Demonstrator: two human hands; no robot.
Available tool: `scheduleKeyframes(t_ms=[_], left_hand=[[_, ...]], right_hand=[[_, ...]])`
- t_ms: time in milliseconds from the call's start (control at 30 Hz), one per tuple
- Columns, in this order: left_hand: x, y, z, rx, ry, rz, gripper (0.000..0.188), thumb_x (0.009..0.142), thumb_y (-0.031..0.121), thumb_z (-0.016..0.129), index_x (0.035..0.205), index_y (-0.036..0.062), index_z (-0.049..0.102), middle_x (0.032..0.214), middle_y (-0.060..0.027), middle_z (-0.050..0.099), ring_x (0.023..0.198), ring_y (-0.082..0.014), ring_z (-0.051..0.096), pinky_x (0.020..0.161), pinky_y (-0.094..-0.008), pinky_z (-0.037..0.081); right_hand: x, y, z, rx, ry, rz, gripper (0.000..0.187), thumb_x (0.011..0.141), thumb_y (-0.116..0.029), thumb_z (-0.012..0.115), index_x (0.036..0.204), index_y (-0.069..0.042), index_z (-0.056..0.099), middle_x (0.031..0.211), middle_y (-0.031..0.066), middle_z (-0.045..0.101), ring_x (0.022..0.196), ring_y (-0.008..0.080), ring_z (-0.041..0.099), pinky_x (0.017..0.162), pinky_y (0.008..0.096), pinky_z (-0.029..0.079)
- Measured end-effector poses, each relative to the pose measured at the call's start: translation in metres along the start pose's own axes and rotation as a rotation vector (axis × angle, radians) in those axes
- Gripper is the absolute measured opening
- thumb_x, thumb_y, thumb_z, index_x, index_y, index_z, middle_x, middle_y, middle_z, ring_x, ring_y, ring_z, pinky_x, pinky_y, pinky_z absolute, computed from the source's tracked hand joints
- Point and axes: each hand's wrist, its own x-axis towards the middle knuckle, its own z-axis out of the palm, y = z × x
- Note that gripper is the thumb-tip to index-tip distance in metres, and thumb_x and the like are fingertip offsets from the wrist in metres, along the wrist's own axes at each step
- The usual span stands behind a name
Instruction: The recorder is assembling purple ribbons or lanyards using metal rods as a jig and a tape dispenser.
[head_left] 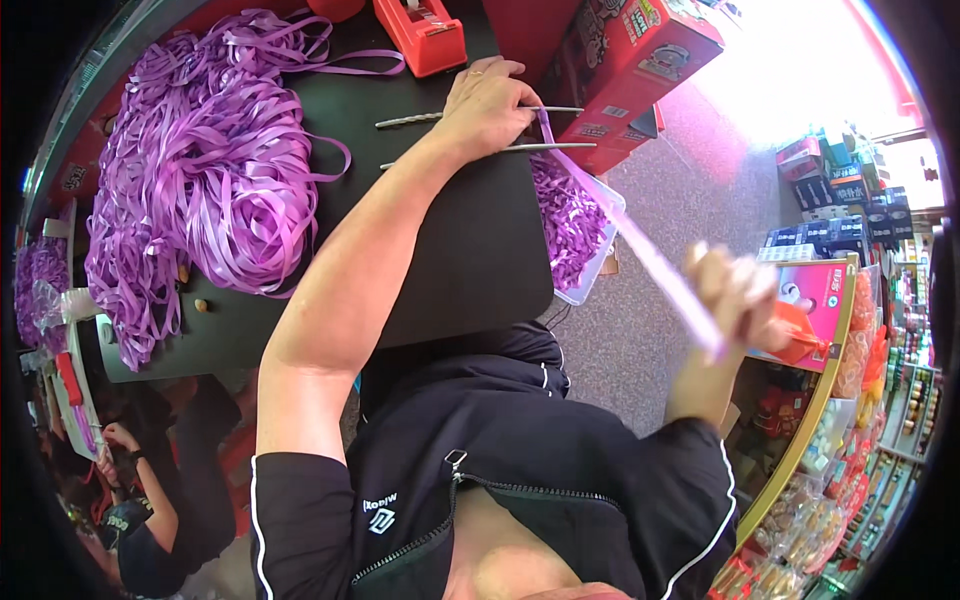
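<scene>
A long purple ribbon point(640, 240) stretches taut across the right side, from the metal rods to my right hand. My left hand point(490, 108) rests over two thin metal rods point(560, 148) at the table's far right edge. Its fingers are closed by the near end of the ribbon, and the grip is partly hidden. Raised out to the right, my right hand point(735, 290) is smeared by motion, its fingers closed around the ribbon's other end. A large tangled heap of purple ribbon point(250, 190) covers the left of the black table point(460, 250).
A red tape dispenser point(425, 35) sits at the table's far edge, beside red boxes point(640, 50). Below the right edge stands a clear tub point(600, 265) of purple ribbon loops. Shelves of packaged goods point(830, 450) line the right. Another person point(150, 500) works at lower left.
</scene>
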Motion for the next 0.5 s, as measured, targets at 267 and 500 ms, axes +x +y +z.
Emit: scheduleKeyframes(t_ms=[267,500], left_hand=[[0.006,0.003,-0.005,0.043,-0.088,-0.017,0.023,0.082,0.03,0.063,0.098,0.017,0.073,0.135,-0.0084,0.05,0.129,-0.0266,0.039,0.106,-0.0409,0.03],[0.004,0.004,-0.005,0.035,-0.071,-0.044,0.023,0.082,0.03,0.064,0.098,0.0167,0.073,0.135,-0.0081,0.05,0.129,-0.0266,0.039,0.106,-0.0396,0.03]], right_hand=[[-0.119,0.005,0.093,-0.077,0.393,0.851,0.058,0.084,-0.03,0.059,0.131,0.002,0.048,0.096,0.015,0.069,0.103,0.0193,0.06,0.096,0.0335,0.037],[-0.132,0.027,0.097,-0.486,0.216,0.777,0.04,0.086,-0.016,0.053,0.124,-0.003,0.057,0.097,0.0041,0.07,0.086,0.0155,0.043,0.083,0.0301,0.039]])
